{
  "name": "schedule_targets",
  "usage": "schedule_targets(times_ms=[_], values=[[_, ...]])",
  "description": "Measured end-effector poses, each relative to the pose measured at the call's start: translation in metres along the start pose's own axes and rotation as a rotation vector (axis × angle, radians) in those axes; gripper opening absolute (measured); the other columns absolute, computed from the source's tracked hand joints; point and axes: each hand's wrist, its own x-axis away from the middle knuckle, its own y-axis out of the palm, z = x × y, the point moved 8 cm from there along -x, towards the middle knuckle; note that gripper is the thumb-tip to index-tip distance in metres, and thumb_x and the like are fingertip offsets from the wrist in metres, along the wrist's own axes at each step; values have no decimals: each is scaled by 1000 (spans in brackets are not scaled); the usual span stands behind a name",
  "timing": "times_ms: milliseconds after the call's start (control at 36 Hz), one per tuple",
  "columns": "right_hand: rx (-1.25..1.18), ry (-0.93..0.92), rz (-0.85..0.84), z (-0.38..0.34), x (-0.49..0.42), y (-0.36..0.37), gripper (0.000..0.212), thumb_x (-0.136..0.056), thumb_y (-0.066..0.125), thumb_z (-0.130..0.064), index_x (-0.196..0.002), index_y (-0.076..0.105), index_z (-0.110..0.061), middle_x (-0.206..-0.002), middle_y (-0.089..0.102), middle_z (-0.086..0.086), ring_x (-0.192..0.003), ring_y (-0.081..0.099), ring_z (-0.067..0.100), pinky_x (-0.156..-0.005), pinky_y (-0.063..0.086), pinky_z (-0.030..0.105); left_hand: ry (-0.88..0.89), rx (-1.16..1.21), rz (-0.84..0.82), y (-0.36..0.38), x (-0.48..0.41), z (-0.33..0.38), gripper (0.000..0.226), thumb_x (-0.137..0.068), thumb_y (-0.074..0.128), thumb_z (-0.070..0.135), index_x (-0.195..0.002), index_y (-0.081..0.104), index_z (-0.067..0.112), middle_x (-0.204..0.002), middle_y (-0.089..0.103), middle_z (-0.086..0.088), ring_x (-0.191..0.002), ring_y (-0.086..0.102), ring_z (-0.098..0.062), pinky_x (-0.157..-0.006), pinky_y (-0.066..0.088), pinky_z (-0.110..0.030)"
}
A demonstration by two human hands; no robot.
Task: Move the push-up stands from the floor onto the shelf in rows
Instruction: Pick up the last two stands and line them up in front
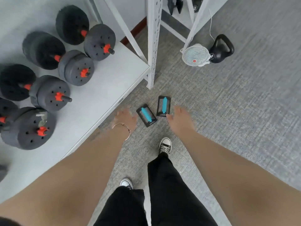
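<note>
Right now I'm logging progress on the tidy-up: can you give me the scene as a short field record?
push-up stands: two, the left stand and the right stand, both on the carpet
handles: blue
left hand: open, reaching, empty
right hand: open, reaching, empty
shelf: holds dumbbells, no stands
nearby floor: kettlebell, small fan

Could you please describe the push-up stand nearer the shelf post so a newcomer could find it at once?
Start at the white shelf post standing on the grey carpet. Just below its foot lie two black stands with blue grips; it is the farther stand. Unlike the tilted stand, it lies nearly straight, beside the right hand.
</note>
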Motion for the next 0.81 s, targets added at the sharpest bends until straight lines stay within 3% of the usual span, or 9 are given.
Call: schedule_targets(times_ms=[111,222,278,389,500,583,806], values=[[-29,-51,-52,10,-59,26,54,-96,41,-44,-138,34,-11,-140,43,15,-127,42,34,-97,44,50,-100,-17,-30,29,-52,10,66,-97,37,39,-151,4,23,-145,37,-25,-118,52,-45,-90,51,-55],[-14,-64,-64,22,-117,64,55,-95,42,-46,-139,33,-14,-134,48,12,-118,49,32,-88,52,48,-182,60,-34,66,-115,14,61,-95,47,34,-142,28,0,-140,41,-28,-120,49,-43,-97,45,-51],[-6,-64,-64,29,-143,85,56,-95,42,-47,-139,33,-14,-131,50,10,-115,51,30,-89,52,46,-197,80,-34,88,-145,12,61,-94,49,36,-141,33,0,-142,41,-24,-124,47,-39,-100,42,-46],[-10,-56,-46,47,-197,131,57,-95,42,-46,-140,33,-12,-133,50,11,-117,50,31,-89,51,45,-217,19,-100,138,-205,2,68,-95,44,46,-147,26,6,-150,34,-17,-131,42,-35,-103,37,-45],[-16,-22,-43,67,-250,181,60,-96,40,-48,-142,31,-10,-135,49,12,-119,49,32,-88,52,46,-234,96,-85,190,-264,-9,66,-92,51,44,-140,33,2,-140,43,-22,-123,46,-37,-95,43,-42],[-39,16,-22,81,-284,219,62,-95,42,-49,-142,32,-10,-133,50,12,-118,50,32,-87,51,45,-296,102,-101,231,-302,-23,72,-89,54,51,-137,37,0,-135,47,-23,-119,50,-39,-96,46,-46],[-121,115,-4,115,-352,302,68,-89,54,-51,-140,36,-10,-132,50,12,-119,49,32,-87,47,44,-378,100,-69,321,-370,-51,75,-80,58,63,-120,51,0,-119,61,-20,-110,58,-37,-85,48,-41]])
